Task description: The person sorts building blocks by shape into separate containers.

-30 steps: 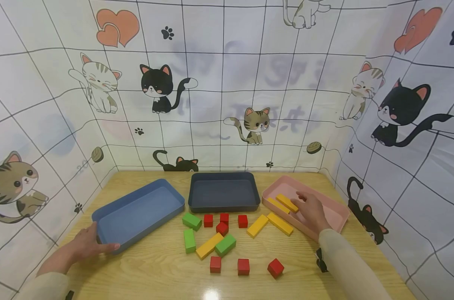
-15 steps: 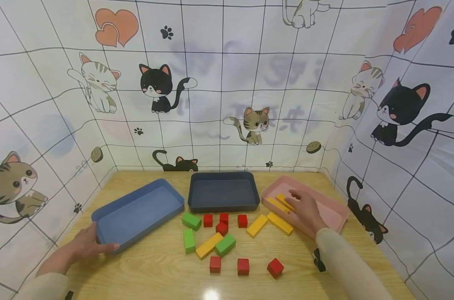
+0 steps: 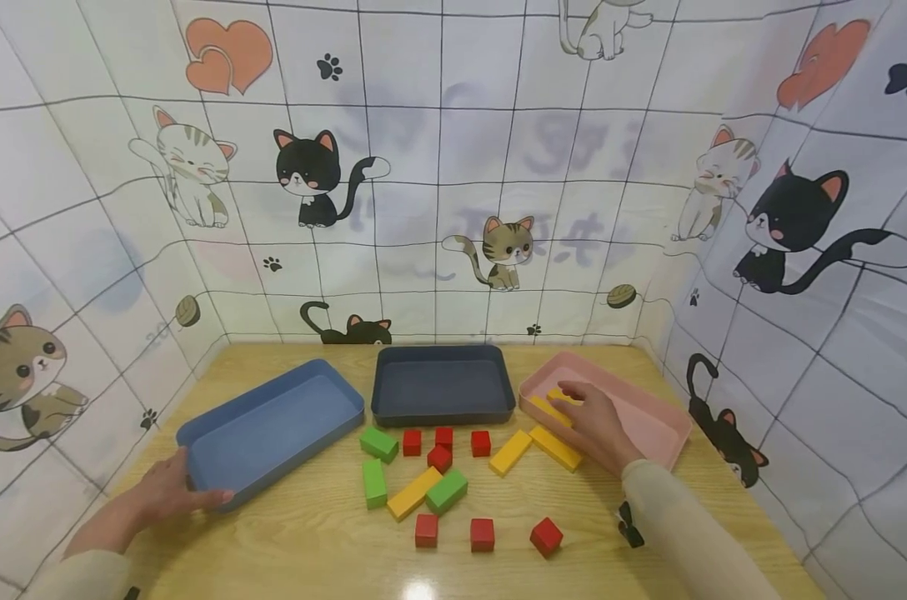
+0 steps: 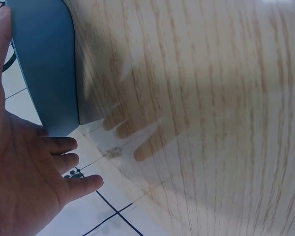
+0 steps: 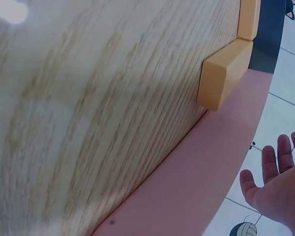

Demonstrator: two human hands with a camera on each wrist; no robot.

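My left hand (image 3: 157, 493) is at the near left corner of a blue tray (image 3: 273, 433). In the left wrist view its thumb lies along the tray wall (image 4: 46, 59) and the other fingers spread out past the tray's end. Above the left part of a pink tray (image 3: 652, 421) hovers my right hand (image 3: 598, 423), fingers loosely bent and nothing visible between them. Two yellow blocks lie in that tray, one yellow block (image 3: 548, 412) partly covered by the hand. The right wrist view shows the palm (image 5: 285, 191) beyond the pink tray wall (image 5: 201, 147).
A dark tray (image 3: 443, 417) stands between the other two. In front lie several red cubes (image 3: 482, 534), three green blocks (image 3: 374, 483) and three yellow blocks (image 3: 413, 493) on the wooden table (image 3: 311, 550). Cat-printed cloth (image 3: 423, 167) walls the table's back and sides.
My right hand has shifted left over the yellow blocks in the pink tray. The head view has turned slightly; my left hand stays at the blue tray's corner.
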